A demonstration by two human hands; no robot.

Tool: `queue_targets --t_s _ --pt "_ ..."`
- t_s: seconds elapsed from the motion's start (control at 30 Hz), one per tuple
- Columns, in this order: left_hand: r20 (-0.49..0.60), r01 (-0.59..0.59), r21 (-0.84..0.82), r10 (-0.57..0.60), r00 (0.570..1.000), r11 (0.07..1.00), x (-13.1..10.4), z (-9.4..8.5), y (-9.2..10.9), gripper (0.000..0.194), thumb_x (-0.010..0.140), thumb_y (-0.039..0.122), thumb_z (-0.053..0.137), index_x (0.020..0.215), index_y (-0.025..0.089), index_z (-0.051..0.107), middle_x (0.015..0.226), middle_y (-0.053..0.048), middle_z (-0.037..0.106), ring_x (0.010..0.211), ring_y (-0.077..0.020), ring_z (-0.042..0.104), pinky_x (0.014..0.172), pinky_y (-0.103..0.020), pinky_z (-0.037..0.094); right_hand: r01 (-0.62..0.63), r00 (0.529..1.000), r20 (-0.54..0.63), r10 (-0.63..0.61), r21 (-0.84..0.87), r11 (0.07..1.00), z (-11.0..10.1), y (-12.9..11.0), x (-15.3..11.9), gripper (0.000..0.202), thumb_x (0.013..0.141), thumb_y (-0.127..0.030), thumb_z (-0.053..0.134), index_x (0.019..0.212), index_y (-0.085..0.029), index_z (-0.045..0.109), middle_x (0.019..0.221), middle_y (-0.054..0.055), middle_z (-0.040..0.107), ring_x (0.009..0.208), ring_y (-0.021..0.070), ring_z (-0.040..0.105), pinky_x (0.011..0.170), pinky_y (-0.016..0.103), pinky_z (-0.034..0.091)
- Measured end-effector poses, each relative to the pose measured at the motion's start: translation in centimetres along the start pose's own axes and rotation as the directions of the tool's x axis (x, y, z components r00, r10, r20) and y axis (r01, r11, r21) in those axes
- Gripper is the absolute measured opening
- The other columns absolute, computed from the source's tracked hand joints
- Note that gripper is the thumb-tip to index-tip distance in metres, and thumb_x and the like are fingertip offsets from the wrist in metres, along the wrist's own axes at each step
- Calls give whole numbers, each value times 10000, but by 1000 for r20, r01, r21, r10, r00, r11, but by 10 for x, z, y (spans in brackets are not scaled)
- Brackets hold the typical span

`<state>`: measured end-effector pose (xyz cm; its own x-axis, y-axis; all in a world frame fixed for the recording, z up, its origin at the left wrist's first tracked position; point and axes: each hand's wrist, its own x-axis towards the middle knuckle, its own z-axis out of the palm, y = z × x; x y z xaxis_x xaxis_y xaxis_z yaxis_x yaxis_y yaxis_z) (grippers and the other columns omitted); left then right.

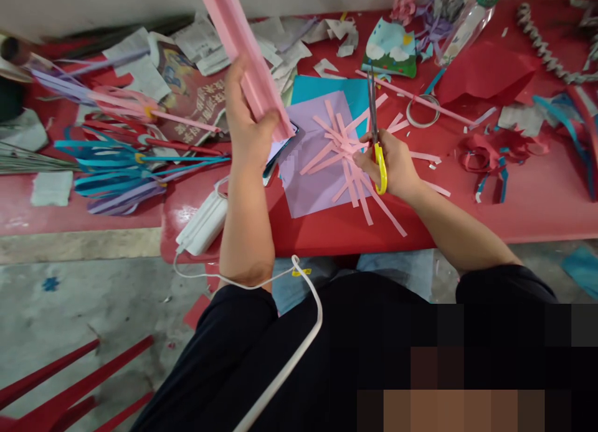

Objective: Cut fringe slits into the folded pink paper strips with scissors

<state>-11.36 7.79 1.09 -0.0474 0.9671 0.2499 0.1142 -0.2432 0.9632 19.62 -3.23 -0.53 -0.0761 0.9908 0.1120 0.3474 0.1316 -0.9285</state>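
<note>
Fingers and thumb of the left hand were pressed around the near part of a folded pink paper; those of the right hand were curled about the scissors, tips over the strips. Whether they also pinched a strip could not be told.

Largest first. Red table: its near edge ran just before the wearer's body, a bare band of top between that edge and the sheets. Beyond and to the left, crowded with scraps; a booklet lay left of the left hand.

Purple sheet: overlapped a turquoise sheet behind it. Phone: at its left margin, partly under the left hand.

Folded pink paper: long axis slanted from far left to near right, far end out of frame, near end directed toward the strips. It appeared raised. Scissors lay to its right, blades pointing away from the wearer, roughly upright in view. Left hand nearer the folded paper, gripping it; right hand nearer the strips.

Pink strips: smallest, fanned over the purple sheet between both hands. Clearest room judged: nearward, along the bare band.
</note>
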Motion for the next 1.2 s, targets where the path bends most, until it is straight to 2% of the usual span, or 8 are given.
queue_targets --t_s 0.07,0.13,0.3,0.47,0.57,0.77,0.97,1.2 --pt "-49 -93 -81 89 995 992 -4 19 -5 1149 586 451 1045 1592 355 498 1838 106 435 1607 -302 468 1331 -457 473 -1 1000 -18 1 20 1000 3 2 -1 653 871 -799 892 1197 -291 643 785 -22 666 690 217 669 703 424 561" --pt "-76 -43 -158 31 997 986 -10 39 -9 1190 606 485 1040 1628 384 440 1872 94 389 1475 -305 562 1237 -489 526 11 1000 -25 -9 56 998 6 4 -1 685 878 -811 877 1262 -309 614 851 -18 665 741 220 678 717 419 564" --pt "80 145 102 -154 985 984 -38 78 -6 854 793 826 850 1460 333 643 1291 9 795 1437 -283 542 1229 -509 430 11 999 26 -18 252 968 14 3 -3 729 869 -778 903 1317 -338 533 845 -45 614 726 207 644 694 414 539" --pt "46 150 -10 -149 988 989 -68 104 -4 533 741 437 886 1193 287 644 1214 -48 749 1179 -307 697 1023 -473 579 9 994 -104 21 286 958 17 -4 -3 722 824 -689 964 1321 -352 562 899 -11 679 854 259 720 755 460 603" --pt "92 184 -7 -182 979 983 -78 110 -3 514 758 369 913 1194 276 657 1223 -56 772 1267 -352 713 1064 -483 594 -35 990 -125 71 268 963 14 -5 -1 705 789 -664 995 1285 -347 607 883 -5 689 875 267 727 788 475 632" --pt "257 232 -171 -184 949 958 -81 108 1 430 823 532 913 1108 252 754 1104 -73 812 1285 -406 755 1073 -526 635 -104 992 -27 123 381 919 10 5 8 696 723 -689 1015 1180 -321 641 781 -27 653 724 232 668 683 445 603" --pt "298 297 -254 -217 929 921 -79 108 4 388 763 414 801 1110 240 793 1151 -70 839 1265 -392 782 1080 -521 661 -203 978 64 198 510 836 13 6 11 832 561 -705 1070 1152 -309 638 761 -45 643 637 219 636 647 440 588" --pt "368 317 -128 -252 895 940 -83 105 4 158 787 309 832 886 224 744 854 -52 735 897 -309 765 886 -473 667 -64 995 -39 87 399 915 12 10 10 648 744 -634 1000 1182 -312 648 785 -32 640 714 234 672 700 450 601"
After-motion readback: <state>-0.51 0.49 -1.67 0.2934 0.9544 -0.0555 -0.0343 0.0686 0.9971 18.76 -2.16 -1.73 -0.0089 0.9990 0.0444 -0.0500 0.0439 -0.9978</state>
